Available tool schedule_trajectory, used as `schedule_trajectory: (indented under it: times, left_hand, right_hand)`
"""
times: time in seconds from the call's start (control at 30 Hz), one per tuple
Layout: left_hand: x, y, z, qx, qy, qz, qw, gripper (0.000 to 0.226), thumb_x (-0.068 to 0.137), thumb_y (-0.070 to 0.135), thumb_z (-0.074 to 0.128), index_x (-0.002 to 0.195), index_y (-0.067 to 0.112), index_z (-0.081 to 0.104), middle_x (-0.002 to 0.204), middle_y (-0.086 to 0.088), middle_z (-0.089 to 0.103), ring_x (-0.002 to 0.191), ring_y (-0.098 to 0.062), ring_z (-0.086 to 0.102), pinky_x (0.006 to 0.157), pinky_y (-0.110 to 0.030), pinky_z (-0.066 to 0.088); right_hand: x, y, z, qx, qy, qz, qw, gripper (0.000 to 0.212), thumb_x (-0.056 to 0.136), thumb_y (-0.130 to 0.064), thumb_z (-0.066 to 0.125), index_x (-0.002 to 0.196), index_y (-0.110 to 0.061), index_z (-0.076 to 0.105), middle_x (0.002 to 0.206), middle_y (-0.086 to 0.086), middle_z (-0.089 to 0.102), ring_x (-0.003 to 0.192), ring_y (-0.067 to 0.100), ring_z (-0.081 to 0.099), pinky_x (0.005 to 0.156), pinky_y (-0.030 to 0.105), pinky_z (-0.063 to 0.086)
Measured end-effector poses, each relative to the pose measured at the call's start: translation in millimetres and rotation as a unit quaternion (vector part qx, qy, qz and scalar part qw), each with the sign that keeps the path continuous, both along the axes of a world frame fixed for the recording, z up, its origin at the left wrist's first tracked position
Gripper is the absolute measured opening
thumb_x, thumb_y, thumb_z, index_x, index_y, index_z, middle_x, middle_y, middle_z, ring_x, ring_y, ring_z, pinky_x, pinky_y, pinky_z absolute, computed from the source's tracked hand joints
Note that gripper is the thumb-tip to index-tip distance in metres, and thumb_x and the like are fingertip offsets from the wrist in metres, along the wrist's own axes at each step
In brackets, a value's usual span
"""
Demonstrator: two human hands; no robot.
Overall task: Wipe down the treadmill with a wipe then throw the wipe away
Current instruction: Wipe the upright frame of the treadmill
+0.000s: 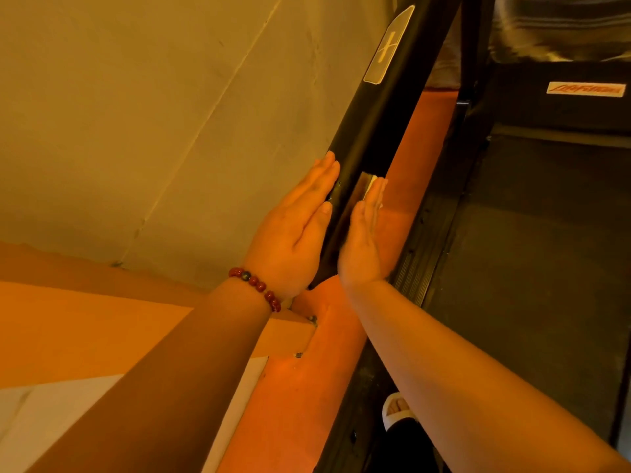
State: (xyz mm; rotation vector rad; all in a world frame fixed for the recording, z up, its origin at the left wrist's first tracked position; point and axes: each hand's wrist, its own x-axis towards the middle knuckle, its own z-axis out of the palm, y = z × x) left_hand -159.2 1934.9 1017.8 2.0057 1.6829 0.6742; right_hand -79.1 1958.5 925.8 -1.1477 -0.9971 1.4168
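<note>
Wiping is in hand: the right hand presses a thin white wipe to the right face of the smooth, rounded black handrail, fingers straight and together; the left hand lies flat on the handrail's opposite face, fingers likewise. The next move probably calls for sliding along it

White wipe pressed flat against black slanted treadmill handrail, mostly hidden.

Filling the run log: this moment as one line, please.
phase: wiping | left hand: flat against handrail | right hand: pressing wipe to handrail | wipe: not yet thrown away
</note>
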Motion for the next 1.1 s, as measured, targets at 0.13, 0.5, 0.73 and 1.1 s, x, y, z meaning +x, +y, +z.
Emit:
schedule_trajectory:
  times: [0.13, 0.5, 0.73, 1.1]
  left_hand:
    - [0.0, -0.1, 0.4, -0.002, 0.001, 0.001, 1.000, 0.047, 0.101, 0.018, 0.032, 0.148, 0.013, 0.030, 0.155, 0.007, 0.024, 0.144, -0.002, 0.020, 0.117, -0.018, 0.019]
    - [2.7, -0.1, 1.7, -0.012, 0.004, 0.008, 1.000, 0.047, 0.102, 0.019, 0.031, 0.148, 0.015, 0.029, 0.156, 0.008, 0.023, 0.144, 0.000, 0.019, 0.117, -0.018, 0.018]
    - [4.2, 1.9, 6.3, -0.044, -0.025, 0.005, 0.999, 0.046, 0.101, 0.023, 0.030, 0.147, 0.018, 0.028, 0.152, 0.014, 0.022, 0.141, 0.006, 0.020, 0.113, -0.011, 0.017]
    - [18.9, 34.3, 9.6, -0.076, 0.024, 0.028, 0.996, 0.054, 0.098, 0.036, 0.024, 0.150, 0.021, 0.021, 0.152, 0.018, 0.013, 0.140, 0.008, 0.009, 0.111, -0.005, 0.009]
  right_hand:
    - [-1.9, -4.4, 18.5, 0.087, 0.036, -0.007, 0.996, 0.053, 0.102, -0.043, 0.013, 0.148, -0.026, -0.006, 0.159, -0.008, -0.012, 0.147, 0.005, -0.012, 0.122, 0.035, -0.005]
    - [-2.0, 0.5, 14.1, 0.097, 0.010, -0.017, 0.995, 0.052, 0.102, -0.039, 0.016, 0.148, -0.026, -0.005, 0.158, -0.008, -0.010, 0.147, 0.007, -0.012, 0.122, 0.034, -0.006]
    - [3.1, 20.2, -3.2, 0.015, 0.000, -0.018, 1.000, 0.051, 0.103, -0.035, 0.014, 0.150, -0.026, -0.004, 0.161, -0.003, -0.012, 0.147, 0.007, -0.014, 0.121, 0.039, -0.008]
    - [8.6, 43.2, 3.5, 0.035, 0.028, -0.021, 0.999, 0.049, 0.104, -0.036, 0.015, 0.150, -0.029, -0.002, 0.160, -0.007, -0.012, 0.147, 0.007, -0.015, 0.121, 0.039, -0.009]
